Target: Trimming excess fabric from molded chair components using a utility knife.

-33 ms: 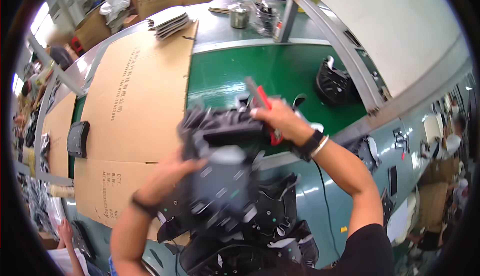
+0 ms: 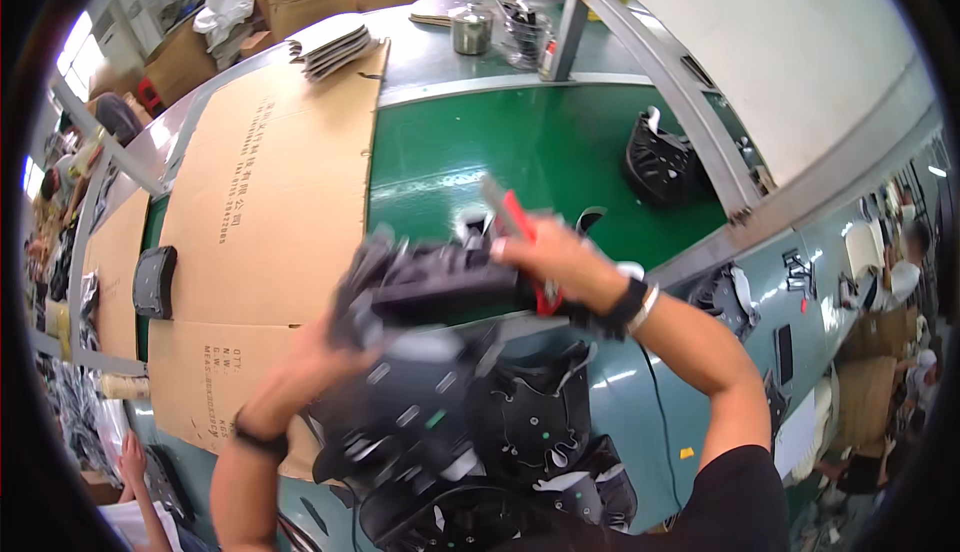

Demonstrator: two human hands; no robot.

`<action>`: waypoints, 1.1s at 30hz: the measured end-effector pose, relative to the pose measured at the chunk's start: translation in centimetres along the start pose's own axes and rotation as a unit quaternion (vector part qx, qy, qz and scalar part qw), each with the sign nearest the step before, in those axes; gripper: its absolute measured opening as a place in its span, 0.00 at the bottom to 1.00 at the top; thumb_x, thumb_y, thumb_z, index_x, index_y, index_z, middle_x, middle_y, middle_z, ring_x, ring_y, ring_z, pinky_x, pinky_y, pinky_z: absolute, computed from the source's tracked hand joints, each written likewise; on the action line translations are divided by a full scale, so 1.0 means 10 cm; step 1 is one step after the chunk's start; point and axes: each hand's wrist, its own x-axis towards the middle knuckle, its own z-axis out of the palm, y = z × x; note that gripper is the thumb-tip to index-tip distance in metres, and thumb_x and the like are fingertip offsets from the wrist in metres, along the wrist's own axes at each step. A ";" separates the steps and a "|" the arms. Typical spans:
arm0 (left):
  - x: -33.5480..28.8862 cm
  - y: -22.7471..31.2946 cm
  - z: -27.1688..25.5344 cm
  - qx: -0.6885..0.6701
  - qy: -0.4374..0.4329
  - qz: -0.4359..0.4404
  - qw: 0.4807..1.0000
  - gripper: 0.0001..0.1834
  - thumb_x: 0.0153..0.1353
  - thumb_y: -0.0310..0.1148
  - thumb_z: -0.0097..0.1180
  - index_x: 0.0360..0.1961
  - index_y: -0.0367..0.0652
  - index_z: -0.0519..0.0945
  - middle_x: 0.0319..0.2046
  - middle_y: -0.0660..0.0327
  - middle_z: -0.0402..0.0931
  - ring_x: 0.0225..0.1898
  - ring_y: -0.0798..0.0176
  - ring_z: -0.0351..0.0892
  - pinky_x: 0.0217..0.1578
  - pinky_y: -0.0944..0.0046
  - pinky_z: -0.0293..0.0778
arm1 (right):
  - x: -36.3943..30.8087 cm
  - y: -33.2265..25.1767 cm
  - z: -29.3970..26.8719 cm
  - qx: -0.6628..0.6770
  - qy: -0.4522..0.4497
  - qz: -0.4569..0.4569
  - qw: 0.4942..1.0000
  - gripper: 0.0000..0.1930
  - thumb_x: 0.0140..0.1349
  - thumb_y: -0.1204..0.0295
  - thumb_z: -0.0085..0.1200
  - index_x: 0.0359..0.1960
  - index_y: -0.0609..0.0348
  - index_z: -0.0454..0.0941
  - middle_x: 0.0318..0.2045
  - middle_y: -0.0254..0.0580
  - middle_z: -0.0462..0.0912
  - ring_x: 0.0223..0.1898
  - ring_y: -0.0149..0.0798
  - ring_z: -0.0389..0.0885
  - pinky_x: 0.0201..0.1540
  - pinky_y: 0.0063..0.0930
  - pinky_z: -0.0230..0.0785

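head view, main item: black panel (image 2: 415, 384), slotted and fabric-edged, raised between the two hands over the near side of the work area; its outline is blurred.
left hand (image 2: 335, 357): closed on the panel's left edge, thumb on the near face, other fingers hidden; the edge grip appears to serve as support, leaving the slotted face uncovered.
right hand (image 2: 570, 267): closed around a red-handled tool (image 2: 516, 214) at the panel's far right corner; whether it also bears on the panel, cannot tell.
tool position: grey end points up and away from the panel, presumably so that it keeps clear of the fabric; exact kind not confirmed through blur.
near stock: black moulded pieces (image 2: 540, 417) lie overlapping below the held panel, probably kept there for short reach.
bench left: cardboard sheet (image 2: 270, 202) laid flat over the green surface (image 2: 480, 142), possibly as protection; small black pad (image 2: 155, 282) at its left edge.
bench right: separate black shell (image 2: 658, 167) on the green surface, near the metal frame (image 2: 690, 112), well apart from the hands.
far side: stacked card pieces (image 2: 332, 49) on the cardboard's far end; metal tin (image 2: 471, 32) beside a clear container (image 2: 525, 40).
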 end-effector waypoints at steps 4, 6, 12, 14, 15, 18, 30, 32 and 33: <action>-1.32 -0.58 -0.58 0.091 -0.070 -0.045 0.992 0.35 0.42 0.27 0.69 0.55 0.39 0.74 0.45 0.60 0.79 0.45 0.63 0.76 0.50 0.62 0.70 | -0.90 0.07 0.56 -0.043 -0.242 -0.026 0.969 0.19 0.62 0.58 0.56 0.45 0.60 0.75 0.29 0.38 0.78 0.34 0.31 0.76 0.39 0.30 0.69; -1.74 -1.24 -0.60 0.063 -0.007 -0.103 0.993 0.34 0.42 0.25 0.68 0.55 0.38 0.74 0.46 0.57 0.79 0.48 0.63 0.76 0.52 0.62 0.70 | -1.06 0.11 0.54 -0.018 -0.429 0.023 0.903 0.18 0.65 0.59 0.54 0.48 0.58 0.76 0.32 0.39 0.79 0.37 0.32 0.76 0.43 0.30 0.69; -2.11 -1.69 -0.25 0.092 0.178 -0.245 0.948 0.27 0.56 0.29 0.64 0.56 0.34 0.70 0.41 0.60 0.73 0.41 0.66 0.70 0.45 0.67 0.69 | 0.56 0.67 -0.73 -0.360 0.229 -0.106 0.898 0.24 0.55 0.54 0.60 0.50 0.53 0.77 0.41 0.49 0.77 0.44 0.48 0.79 0.44 0.42 0.73; -1.99 -1.41 -0.12 0.007 0.205 -0.221 0.953 0.29 0.54 0.23 0.63 0.58 0.35 0.69 0.41 0.61 0.73 0.41 0.68 0.70 0.44 0.69 0.69 | 1.03 0.99 -1.37 -0.452 0.370 0.084 0.807 0.24 0.54 0.53 0.60 0.53 0.40 0.77 0.58 0.58 0.64 0.59 0.59 0.67 0.53 0.58 0.67; -1.98 -1.33 -0.18 0.011 0.196 -0.220 0.956 0.29 0.55 0.21 0.62 0.59 0.36 0.68 0.43 0.60 0.73 0.43 0.68 0.72 0.46 0.69 0.70 | 1.18 1.24 -1.62 -0.458 0.452 0.120 0.756 0.25 0.54 0.53 0.61 0.56 0.33 0.75 0.63 0.62 0.60 0.62 0.61 0.65 0.57 0.61 0.62; -1.95 -0.99 -0.45 0.025 0.357 -0.185 0.915 0.22 0.63 0.30 0.59 0.56 0.35 0.71 0.48 0.56 0.75 0.47 0.64 0.75 0.47 0.65 0.73 | 1.22 1.59 -2.02 -0.417 0.465 0.175 0.761 0.21 0.57 0.55 0.58 0.54 0.32 0.75 0.62 0.57 0.65 0.62 0.59 0.66 0.58 0.60 0.60; -0.60 -0.15 0.01 -0.337 0.162 -0.056 0.926 0.38 0.63 0.55 0.53 0.70 0.50 0.57 0.55 0.50 0.70 0.48 0.56 0.78 0.42 0.57 0.79 | -0.63 -0.06 0.45 -0.224 0.105 -0.404 0.881 0.09 0.55 0.69 0.54 0.38 0.54 0.76 0.30 0.46 0.76 0.33 0.50 0.74 0.39 0.43 0.62; -0.55 -0.13 0.12 -0.341 0.219 -0.078 0.911 0.38 0.65 0.55 0.50 0.71 0.54 0.54 0.58 0.50 0.66 0.47 0.54 0.78 0.40 0.52 0.82 | -1.14 0.04 0.83 -0.192 -0.066 -0.434 0.878 0.08 0.60 0.70 0.50 0.39 0.56 0.75 0.31 0.44 0.74 0.36 0.49 0.73 0.43 0.42 0.61; -0.62 -0.17 0.04 -0.284 0.120 -0.068 0.949 0.35 0.64 0.47 0.55 0.68 0.48 0.60 0.54 0.50 0.71 0.44 0.55 0.79 0.42 0.56 0.79 | -1.37 0.04 0.85 -0.147 -0.162 -0.426 0.878 0.09 0.62 0.69 0.49 0.40 0.58 0.75 0.31 0.45 0.74 0.37 0.50 0.73 0.44 0.43 0.62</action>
